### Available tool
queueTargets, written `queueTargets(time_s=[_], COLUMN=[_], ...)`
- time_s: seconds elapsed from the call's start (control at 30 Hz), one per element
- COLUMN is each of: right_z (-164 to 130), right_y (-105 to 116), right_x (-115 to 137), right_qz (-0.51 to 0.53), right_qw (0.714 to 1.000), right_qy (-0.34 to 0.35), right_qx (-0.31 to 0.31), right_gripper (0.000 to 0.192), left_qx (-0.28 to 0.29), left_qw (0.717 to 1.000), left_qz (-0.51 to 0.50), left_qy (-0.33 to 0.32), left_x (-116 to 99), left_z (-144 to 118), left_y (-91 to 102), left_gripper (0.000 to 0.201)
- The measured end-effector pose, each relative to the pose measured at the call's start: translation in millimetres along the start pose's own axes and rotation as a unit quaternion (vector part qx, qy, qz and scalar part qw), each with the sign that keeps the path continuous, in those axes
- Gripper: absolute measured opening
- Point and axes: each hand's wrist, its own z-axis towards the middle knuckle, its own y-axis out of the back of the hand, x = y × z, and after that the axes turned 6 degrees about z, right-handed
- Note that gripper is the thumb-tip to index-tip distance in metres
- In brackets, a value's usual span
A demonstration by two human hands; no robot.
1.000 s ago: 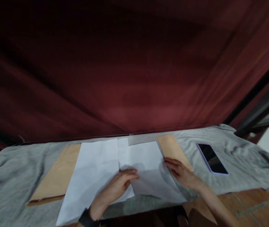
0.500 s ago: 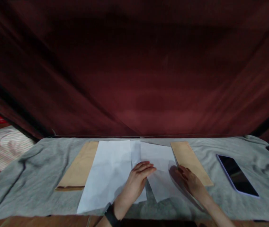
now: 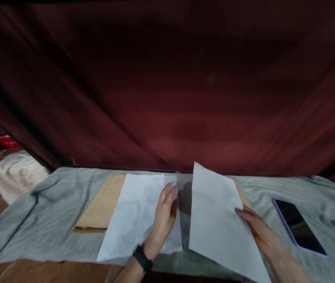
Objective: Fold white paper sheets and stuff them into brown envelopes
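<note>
My right hand [image 3: 257, 228] pinches the right edge of a white sheet of paper [image 3: 219, 224], which is lifted and tilted above the grey cloth. My left hand [image 3: 165, 212], with a dark watch [image 3: 142, 257] on its wrist, is over other white paper [image 3: 135, 212] lying flat; its fingers are apart and hold nothing. Whether its fingertips touch that paper I cannot tell. To the left, brown paper [image 3: 101, 204] is partly covered by the flat white paper. Another brown piece [image 3: 243, 195] is mostly hidden behind the lifted sheet.
A phone [image 3: 299, 226] with a purple edge lies at the right on the grey cloth [image 3: 58, 208]. Behind the surface hangs a dark red curtain [image 3: 167, 118]. A striped cloth [image 3: 18, 175] is at the far left, above the tiled floor [image 3: 37, 271].
My right hand has raised the white sheet off the surface, over the right brown piece. My left hand has come off that sheet, shifted slightly left and spread its fingers.
</note>
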Motion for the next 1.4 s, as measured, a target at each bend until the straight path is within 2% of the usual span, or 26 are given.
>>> queueTargets(time_s=[0.07, 0.13, 0.2, 0.3, 0.47, 0.63, 0.8, 0.97, 1.07, 1.13, 1.23, 1.4], right_z=[2.3, 3.4, 3.0, 1.4, 1.8, 3.3, 4.1, 4.3, 4.5, 4.4, 4.3, 15.1], right_y=[9.8, 15.0, 14.4, 7.8, 3.4, 3.1, -4.6, -17.4, -26.8, -33.1, -41.1, -43.6], right_x=[7.4, 13.3, 17.5, 21.0, 21.0, 15.9, 10.0, 4.6, -1.6, -6.9, -17.0, -40.9], right_qz=[0.039, 0.071, 0.094, 0.116, 0.128, 0.118, 0.094, 0.076, 0.063, 0.050, 0.018, -0.037], right_qw=[0.999, 0.997, 0.995, 0.992, 0.990, 0.992, 0.994, 0.995, 0.996, 0.997, 0.998, 0.998], right_qy=[-0.019, -0.031, -0.034, -0.046, -0.053, -0.039, -0.035, -0.030, -0.019, -0.010, 0.003, 0.029], right_qx=[-0.003, -0.001, -0.002, -0.010, 0.003, 0.029, 0.040, 0.058, 0.058, 0.055, 0.058, 0.039], right_gripper=[0.040, 0.038, 0.035, 0.037, 0.038, 0.040, 0.034, 0.037, 0.035, 0.029, 0.028, 0.039], left_qx=[0.099, 0.185, 0.222, 0.241, 0.237, 0.204, 0.229, 0.205, 0.190, 0.178, 0.179, 0.176], left_qw=[0.991, 0.966, 0.943, 0.922, 0.915, 0.907, 0.897, 0.897, 0.901, 0.904, 0.909, 0.944], left_qz=[0.069, 0.139, 0.205, 0.262, 0.296, 0.356, 0.376, 0.393, 0.389, 0.387, 0.376, 0.275], left_qy=[-0.055, -0.116, -0.143, -0.155, -0.136, -0.096, -0.040, -0.009, -0.034, -0.029, 0.025, 0.038], left_x=[2.4, 0.6, -3.4, -7.1, -1.1, 11.1, 26.2, 36.0, 37.9, 39.0, 39.1, 20.6], left_z=[3.3, 4.0, 3.6, 3.9, 4.6, 1.2, -2.3, -9.2, -9.6, -7.0, -2.0, 3.2], left_y=[-14.6, -25.2, -29.4, -25.6, -15.9, -9.5, 1.8, -7.1, -16.1, -15.7, -4.3, 14.5], left_gripper=[0.033, 0.027, 0.028, 0.034, 0.041, 0.048, 0.053, 0.051, 0.055, 0.056, 0.052, 0.043])
